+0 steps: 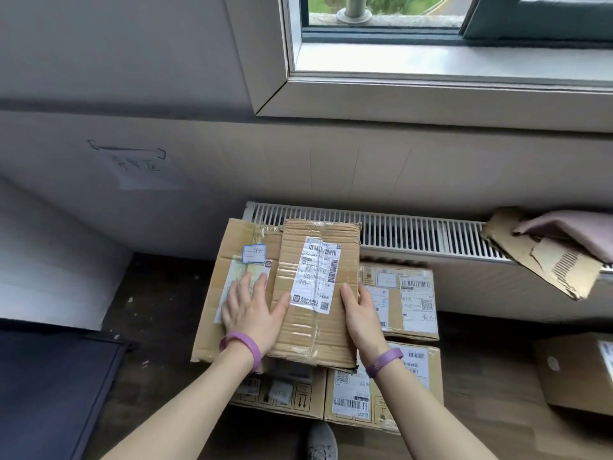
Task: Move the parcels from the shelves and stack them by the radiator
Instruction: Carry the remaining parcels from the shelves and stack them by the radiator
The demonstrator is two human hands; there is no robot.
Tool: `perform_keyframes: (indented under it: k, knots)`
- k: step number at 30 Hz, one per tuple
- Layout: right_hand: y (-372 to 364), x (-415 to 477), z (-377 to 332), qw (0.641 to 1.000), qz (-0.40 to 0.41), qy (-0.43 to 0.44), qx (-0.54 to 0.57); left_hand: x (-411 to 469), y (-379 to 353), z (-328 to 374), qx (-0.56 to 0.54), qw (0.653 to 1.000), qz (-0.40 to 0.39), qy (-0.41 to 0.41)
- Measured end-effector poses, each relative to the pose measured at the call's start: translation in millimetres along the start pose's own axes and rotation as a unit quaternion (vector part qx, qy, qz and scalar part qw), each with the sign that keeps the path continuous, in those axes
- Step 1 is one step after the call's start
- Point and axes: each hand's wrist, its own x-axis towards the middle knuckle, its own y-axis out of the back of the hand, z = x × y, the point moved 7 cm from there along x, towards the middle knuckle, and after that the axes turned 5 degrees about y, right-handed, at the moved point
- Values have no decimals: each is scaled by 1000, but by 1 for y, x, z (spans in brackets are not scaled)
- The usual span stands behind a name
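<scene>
Item one, the window point(431, 28), fills my view at 12 to 2 o'clock. Item two, the white radiator point(414, 234), runs under it from centre out to 3 o'clock. Item three, a dark panel point(49, 393) at 8 o'clock. Item four, a broad flat box point(229, 247), tops the stack at centre, its far edge just beside the radiator. Item five, three labelled cartons beneath and beside it, which I log at 3 point(411, 293), 5 point(398, 386) and 6 o'clock point(282, 393) of the stack. Item six, the ribbed parcel point(308, 330) with a white shipping label, lies on the flat box's right half and overhangs the cartons. Item seven, torn cardboard point(544, 260), rests on the radiator at 3 o'clock. Item eight, the left hand point(252, 310), fingers straight and flat on the flat box, thumb touching the parcel's left edge. Item nine, the right hand point(361, 313), grips the parcel's right edge, thumb on top, fingers folded down the side. Item ten, a purple wristband on each wrist, left point(242, 346) and right point(384, 360).
</scene>
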Motion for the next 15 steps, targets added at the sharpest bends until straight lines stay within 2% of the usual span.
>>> perform_keyframes:
  k: [4, 7, 9, 11, 13, 15]
  knots:
    - [11, -11, -27, 998, 38, 30, -34, -5, 13, 1, -52, 998, -13, 22]
    - [14, -25, -61, 994, 50, 86, -36, -11, 30, 5, -145, 988, -37, 32]
    - [9, -36, -90, 990, 41, 127, -32, -17, 46, 12, -286, 955, -69, 32]
    - [-2, -48, -120, 986, 16, 162, -34, -26, 70, 19, -428, 899, -84, 41]
    - [-17, -60, -146, 982, -16, 186, -27, -37, 100, 23, -501, 862, -68, 39]
    - [-34, -71, -165, 979, -52, 197, -15, -48, 126, 24, -538, 840, -64, 25]
